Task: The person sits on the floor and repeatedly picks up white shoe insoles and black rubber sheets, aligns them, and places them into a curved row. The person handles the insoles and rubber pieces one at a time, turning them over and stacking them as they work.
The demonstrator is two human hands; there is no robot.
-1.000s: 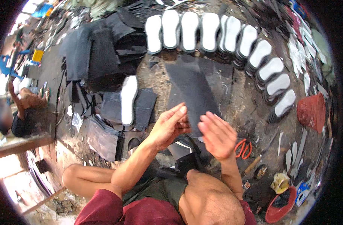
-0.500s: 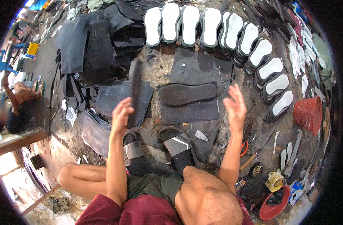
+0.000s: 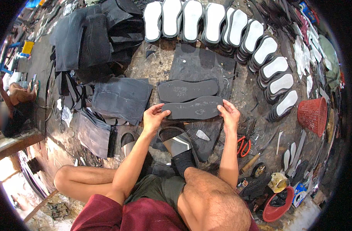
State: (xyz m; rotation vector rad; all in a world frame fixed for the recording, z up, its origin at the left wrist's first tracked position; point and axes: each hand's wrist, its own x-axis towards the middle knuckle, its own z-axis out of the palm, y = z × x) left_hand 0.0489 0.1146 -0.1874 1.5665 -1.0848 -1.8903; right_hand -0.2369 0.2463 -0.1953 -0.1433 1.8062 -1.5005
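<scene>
A dark grey shoe sole (image 3: 193,108) lies sideways between my two hands. My left hand (image 3: 153,118) pinches its left end between thumb and fingers. At the other end, my right hand (image 3: 230,114) grips it the same way, thumb on top. Just beyond it, a second dark sole (image 3: 187,90) rests flat and nearly parallel on black sheet material. The sheet under the two soles is mostly hidden. Farther out, a larger black sheet (image 3: 207,63) covers the ground.
Stacks of soles with white tops (image 3: 213,23) curve from the far middle to the right. Black sheets (image 3: 122,96) are piled at left. Orange-handled scissors (image 3: 243,146) lie right of my right forearm, near a red basket (image 3: 312,115) and a red tub (image 3: 278,206). Another person (image 3: 18,104) sits far left.
The sole beside my left hand, upright and blurred before, now lies level in front of me. My right hand, empty and open earlier, has come down and closed on its right end.
</scene>
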